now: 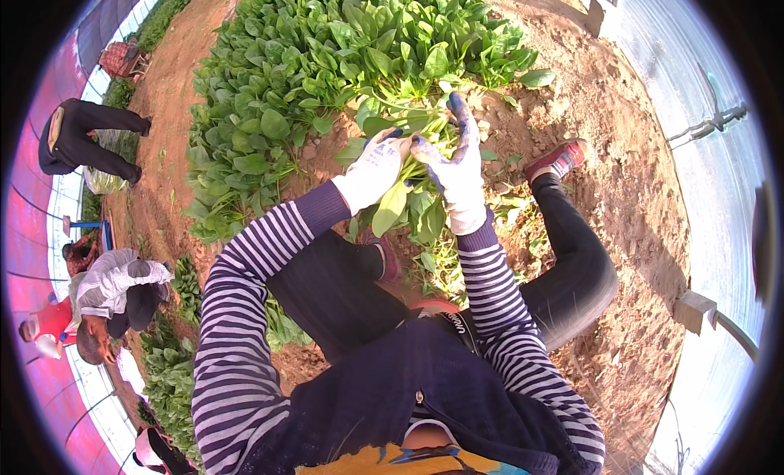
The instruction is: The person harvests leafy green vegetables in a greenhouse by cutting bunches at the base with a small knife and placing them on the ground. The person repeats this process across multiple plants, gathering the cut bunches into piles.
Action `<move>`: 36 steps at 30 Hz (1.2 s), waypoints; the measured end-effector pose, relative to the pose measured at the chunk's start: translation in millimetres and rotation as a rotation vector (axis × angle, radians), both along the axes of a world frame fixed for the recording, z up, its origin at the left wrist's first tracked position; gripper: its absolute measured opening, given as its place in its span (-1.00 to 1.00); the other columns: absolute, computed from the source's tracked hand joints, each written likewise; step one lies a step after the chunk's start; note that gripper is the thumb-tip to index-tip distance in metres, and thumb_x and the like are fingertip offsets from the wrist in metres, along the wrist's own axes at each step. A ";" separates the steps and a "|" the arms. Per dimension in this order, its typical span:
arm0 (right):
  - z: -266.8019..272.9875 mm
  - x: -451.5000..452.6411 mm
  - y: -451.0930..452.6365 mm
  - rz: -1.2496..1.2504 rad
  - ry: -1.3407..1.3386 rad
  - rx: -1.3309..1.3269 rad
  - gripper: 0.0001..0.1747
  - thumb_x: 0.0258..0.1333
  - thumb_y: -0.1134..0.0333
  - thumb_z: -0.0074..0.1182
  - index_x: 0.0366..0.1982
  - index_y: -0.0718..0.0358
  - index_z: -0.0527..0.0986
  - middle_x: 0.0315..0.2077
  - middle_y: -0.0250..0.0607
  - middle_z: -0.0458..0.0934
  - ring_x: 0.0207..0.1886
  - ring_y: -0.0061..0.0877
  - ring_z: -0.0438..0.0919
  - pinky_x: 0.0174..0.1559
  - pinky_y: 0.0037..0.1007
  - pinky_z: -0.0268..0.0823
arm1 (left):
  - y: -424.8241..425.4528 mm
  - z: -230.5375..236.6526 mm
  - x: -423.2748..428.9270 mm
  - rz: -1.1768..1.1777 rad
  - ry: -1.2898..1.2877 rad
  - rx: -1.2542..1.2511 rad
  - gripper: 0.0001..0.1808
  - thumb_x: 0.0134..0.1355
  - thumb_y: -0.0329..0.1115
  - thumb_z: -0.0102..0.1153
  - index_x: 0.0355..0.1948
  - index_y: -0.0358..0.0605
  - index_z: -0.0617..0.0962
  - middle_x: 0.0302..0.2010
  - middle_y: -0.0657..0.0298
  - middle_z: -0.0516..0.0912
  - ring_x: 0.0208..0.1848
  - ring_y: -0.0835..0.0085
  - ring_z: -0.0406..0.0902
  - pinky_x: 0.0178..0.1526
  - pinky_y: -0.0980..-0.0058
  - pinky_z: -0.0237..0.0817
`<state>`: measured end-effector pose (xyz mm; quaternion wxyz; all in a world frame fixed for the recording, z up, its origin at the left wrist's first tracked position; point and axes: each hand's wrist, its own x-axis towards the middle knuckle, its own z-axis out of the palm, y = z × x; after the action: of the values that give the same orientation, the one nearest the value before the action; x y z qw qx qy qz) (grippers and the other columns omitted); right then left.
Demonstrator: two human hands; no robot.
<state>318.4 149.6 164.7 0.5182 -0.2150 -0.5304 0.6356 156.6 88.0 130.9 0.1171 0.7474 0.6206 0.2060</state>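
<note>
A bunch of leafy greens [392, 206], which look like spinach, is held between my two hands above the soil. My left hand [378, 170], in a white knit glove with blue-coated fingertips, grips the bunch from the left. On the other side my right hand [463, 180], gloved alike and stained with soil, cups the pale stems between its thumb and raised fingers. Broad leaves hang below the hands, and more leaves point away toward the bed. Parts of my fingers are hidden by the greens. Just beyond my hands stands a dense bed of the same greens [343, 52].
Loose leaves and trimmings [444, 263] lie on the ground between my legs. My right shoe [560, 157] rests on bare soil [637, 187]. Plastic greenhouse sheeting [723, 230] borders the right side. Several people work at the left, among them a bent person [119, 285]. A blue stand [105, 230] is near them.
</note>
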 end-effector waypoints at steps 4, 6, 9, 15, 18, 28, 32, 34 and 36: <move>-1.9 -3.4 6.0 0.048 0.037 -0.165 -0.39 0.02 0.44 0.32 0.11 0.39 0.36 0.04 -0.14 0.42 0.00 -0.53 0.48 0.07 -0.51 0.38 | -0.6 14.7 7.9 -0.017 0.449 0.039 -0.64 0.24 -0.47 -0.13 0.06 -0.31 0.44 -0.21 0.12 0.63 -0.02 0.28 0.55 0.33 0.27 0.12; -16.6 -5.2 19.8 0.003 -0.010 -0.088 -0.62 0.07 0.45 0.27 -0.07 0.37 0.48 -0.20 -0.27 0.54 -0.20 -0.68 0.49 -0.13 -0.64 0.37 | 4.3 15.1 8.1 -0.050 0.501 -0.076 -0.64 0.27 -0.41 -0.08 0.07 -0.28 0.46 -0.07 0.05 0.61 0.11 0.23 0.50 0.34 0.27 0.13; -8.3 0.6 26.3 0.021 -0.038 -0.209 -0.68 0.05 0.46 0.28 -0.13 0.31 0.51 -0.36 -0.44 0.52 -0.43 -0.80 0.40 -0.36 -0.72 0.27 | -11.8 69.4 1.1 -0.183 0.212 -0.281 -0.43 0.24 -0.32 0.03 0.28 -0.17 0.31 0.19 0.00 0.46 0.23 0.14 0.42 0.39 0.23 0.08; -7.5 12.2 42.2 0.003 -0.182 0.098 -0.71 0.02 0.56 0.23 -0.16 0.33 0.50 -0.22 -0.30 0.55 -0.16 -0.65 0.47 -0.05 -0.58 0.35 | -18.7 135.3 -29.2 0.213 -0.246 -0.377 -0.57 0.11 -0.31 0.23 0.04 -0.11 0.57 -0.13 0.15 0.68 -0.02 0.32 0.60 0.07 0.43 0.37; 13.2 4.9 30.6 0.037 -0.274 0.213 -0.69 -0.01 0.58 0.23 -0.16 0.32 0.48 -0.23 -0.31 0.53 -0.13 -0.63 0.46 0.01 -0.54 0.31 | -10.9 120.7 -29.9 0.105 -0.232 0.068 -0.09 -0.06 -0.24 0.40 0.33 -0.15 0.26 0.24 -0.03 0.39 0.26 0.14 0.35 0.31 0.30 0.15; 89.2 -34.1 6.8 -0.008 -0.136 0.231 -0.72 0.04 0.60 0.21 -0.14 0.36 0.53 -0.17 -0.23 0.60 -0.10 -0.56 0.53 0.07 -0.48 0.33 | 11.0 78.5 3.2 0.036 -0.341 0.384 0.47 -0.34 0.06 0.55 0.41 -0.33 -0.15 0.29 -0.13 0.28 0.29 0.03 0.33 0.36 0.27 0.11; 103.2 -63.2 2.0 0.040 -0.051 0.295 -0.68 0.07 0.48 0.24 -0.10 0.39 0.53 -0.13 -0.18 0.59 -0.05 -0.52 0.52 0.11 -0.45 0.32 | 8.6 100.0 -16.9 0.109 -0.262 0.571 0.28 -0.22 -0.03 0.49 0.37 -0.36 -0.01 0.07 -0.09 0.48 0.06 0.08 0.53 0.19 0.31 0.32; 119.9 -75.8 -10.8 0.134 0.017 0.319 -0.48 0.12 0.37 0.22 0.10 0.40 0.40 0.01 -0.13 0.51 0.05 -0.50 0.47 0.16 -0.43 0.27 | 7.8 103.9 -38.3 0.052 -0.293 0.604 0.21 -0.21 -0.17 0.52 0.37 -0.30 0.04 0.12 0.01 0.50 0.11 0.23 0.52 0.25 0.37 0.29; 117.9 -81.2 -8.3 0.245 0.161 0.320 -0.32 0.18 0.25 0.19 0.24 0.39 0.25 0.15 -0.06 0.39 0.17 -0.44 0.41 0.24 -0.36 0.23 | -19.0 111.5 -68.3 0.079 -0.473 0.558 0.16 -0.23 -0.30 0.55 0.35 -0.26 0.11 0.14 0.07 0.51 0.15 0.32 0.51 0.29 0.40 0.27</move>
<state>237.2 141.3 282.6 0.5052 -0.0124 -0.6038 0.6165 88.3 69.0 242.4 0.0411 0.6576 0.5248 0.5389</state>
